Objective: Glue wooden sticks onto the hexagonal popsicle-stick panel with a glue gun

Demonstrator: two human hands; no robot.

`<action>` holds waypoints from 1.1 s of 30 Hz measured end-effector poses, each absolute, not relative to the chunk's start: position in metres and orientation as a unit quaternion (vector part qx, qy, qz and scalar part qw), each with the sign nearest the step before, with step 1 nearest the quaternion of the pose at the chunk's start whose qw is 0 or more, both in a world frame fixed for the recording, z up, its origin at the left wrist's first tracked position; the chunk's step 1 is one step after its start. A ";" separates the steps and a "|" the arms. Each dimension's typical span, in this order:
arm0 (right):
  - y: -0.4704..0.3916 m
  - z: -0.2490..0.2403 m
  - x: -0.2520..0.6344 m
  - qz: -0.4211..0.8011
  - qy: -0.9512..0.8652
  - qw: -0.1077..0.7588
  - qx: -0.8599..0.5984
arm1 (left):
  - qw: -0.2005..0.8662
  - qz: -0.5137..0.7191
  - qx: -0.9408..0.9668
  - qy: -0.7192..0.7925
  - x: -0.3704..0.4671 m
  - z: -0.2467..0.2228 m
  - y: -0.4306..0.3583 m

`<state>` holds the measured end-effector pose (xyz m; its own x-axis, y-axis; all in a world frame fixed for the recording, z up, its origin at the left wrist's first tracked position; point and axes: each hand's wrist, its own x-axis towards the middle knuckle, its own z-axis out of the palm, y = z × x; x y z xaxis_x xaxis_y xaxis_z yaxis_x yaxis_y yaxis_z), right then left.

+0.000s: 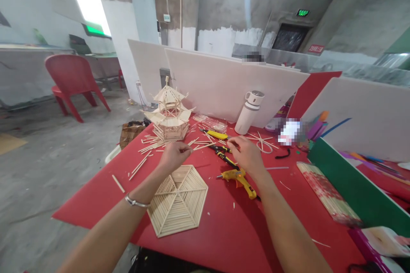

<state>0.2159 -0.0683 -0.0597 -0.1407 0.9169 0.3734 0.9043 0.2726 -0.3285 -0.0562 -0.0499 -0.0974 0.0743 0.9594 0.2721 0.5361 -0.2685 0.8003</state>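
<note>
Midway over the red table [224, 234], our left hand [173, 158] pinches a thin stick [205, 146] (light, likely brittle), best held by one end; whether our right hand [248, 155] grips anything, we cannot tell.

Bright window glare, blurred edges.

Phone screen [290, 132] pixelated; left chair [72, 76] blurred.

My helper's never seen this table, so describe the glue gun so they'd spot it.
On the red table, find the flat hexagon of sticks. Just to its right lies the glue gun, yellow, with a pointed nozzle. Unlike the yellow cutter and the pliers beyond it, it's pistol-shaped.
</note>
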 end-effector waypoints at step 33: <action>-0.113 -0.065 0.175 0.748 -0.495 0.262 -0.356 | 0.496 0.582 0.410 0.496 -0.063 -0.050 -0.054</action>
